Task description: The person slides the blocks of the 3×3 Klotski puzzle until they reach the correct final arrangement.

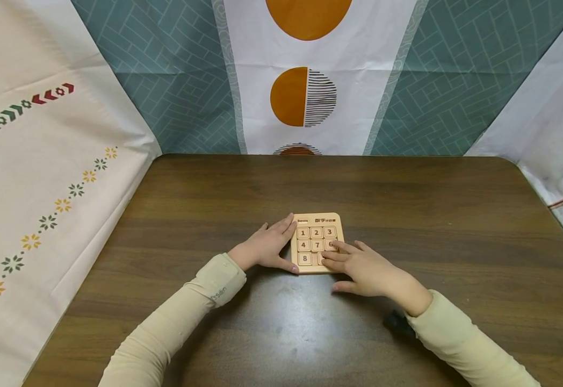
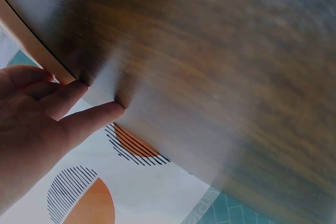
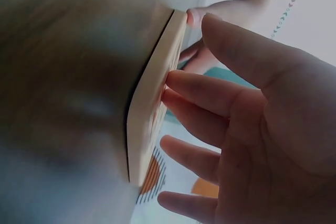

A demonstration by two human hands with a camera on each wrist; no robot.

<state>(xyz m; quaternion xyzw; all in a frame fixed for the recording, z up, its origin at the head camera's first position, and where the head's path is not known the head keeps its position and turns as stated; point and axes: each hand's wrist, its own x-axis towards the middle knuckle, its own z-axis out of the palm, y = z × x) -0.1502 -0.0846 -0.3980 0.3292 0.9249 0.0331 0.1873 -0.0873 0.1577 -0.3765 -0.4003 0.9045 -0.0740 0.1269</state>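
A light wooden number puzzle board (image 1: 317, 270) lies flat on the table, its tiles showing 1, 2, 3 on top, 4, 7, 6 in the middle and 8 at lower left. My left hand (image 1: 271, 244) rests along its left edge, thumb at the lower left corner, fingers extended. With fingertips on the tiles at the lower right, my right hand (image 1: 368, 271) covers part of the bottom row; its thumb is off the board. The right wrist view shows the board's side (image 3: 152, 93) and the extended fingers of my right hand (image 3: 252, 114) touching its face.
The brown wooden table (image 1: 214, 193) extends around the board. A patterned teal and white cloth (image 1: 185, 80) hangs behind it, and a white cloth with printed flowers (image 1: 30, 188) is at the left. Something small and black (image 1: 398, 324) shows beside my right sleeve.
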